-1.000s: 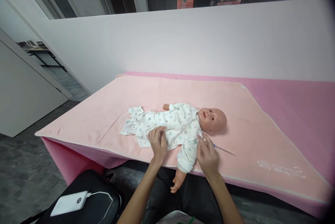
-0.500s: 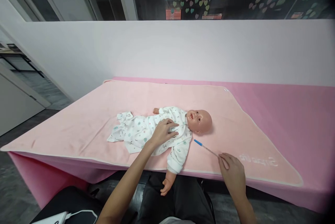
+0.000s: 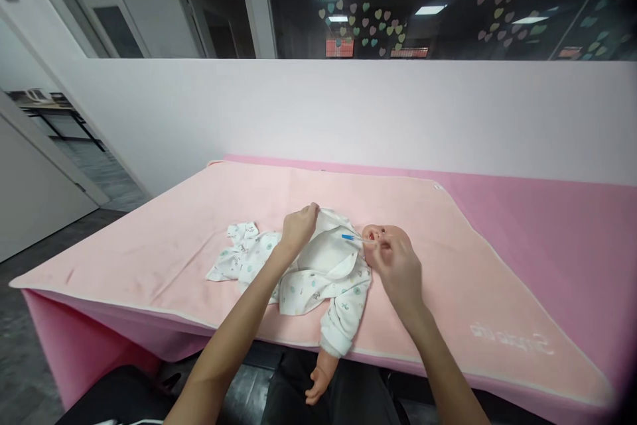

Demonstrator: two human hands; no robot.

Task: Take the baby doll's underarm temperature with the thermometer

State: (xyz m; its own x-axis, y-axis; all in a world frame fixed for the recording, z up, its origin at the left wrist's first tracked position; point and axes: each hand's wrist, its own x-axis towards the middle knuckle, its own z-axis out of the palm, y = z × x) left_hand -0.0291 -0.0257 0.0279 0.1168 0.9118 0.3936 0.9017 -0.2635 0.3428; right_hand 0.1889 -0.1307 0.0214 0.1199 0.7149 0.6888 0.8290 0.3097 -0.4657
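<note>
A baby doll (image 3: 393,237) lies on its back on a pale pink blanket (image 3: 209,219), head to the right, dressed in a white patterned romper (image 3: 303,279). My left hand (image 3: 297,227) grips the romper's front flap and lifts it open, baring the white lining at the chest. My right hand (image 3: 397,268) pinches a thin thermometer (image 3: 351,237) with a blue tip. The tip points left, just above the opened collar by the doll's neck. One doll arm (image 3: 323,372) hangs over the table's near edge.
The blanket covers a pink table (image 3: 557,213) set against a white partition wall (image 3: 348,113) with dark glass above. White embroidered lettering (image 3: 512,340) marks the blanket's near right corner. A doorway and grey floor (image 3: 30,345) lie to the left.
My right hand picked the thermometer up off the blanket and carried it left to the doll's neck. My left hand went from resting on the chest to lifting the romper flap open.
</note>
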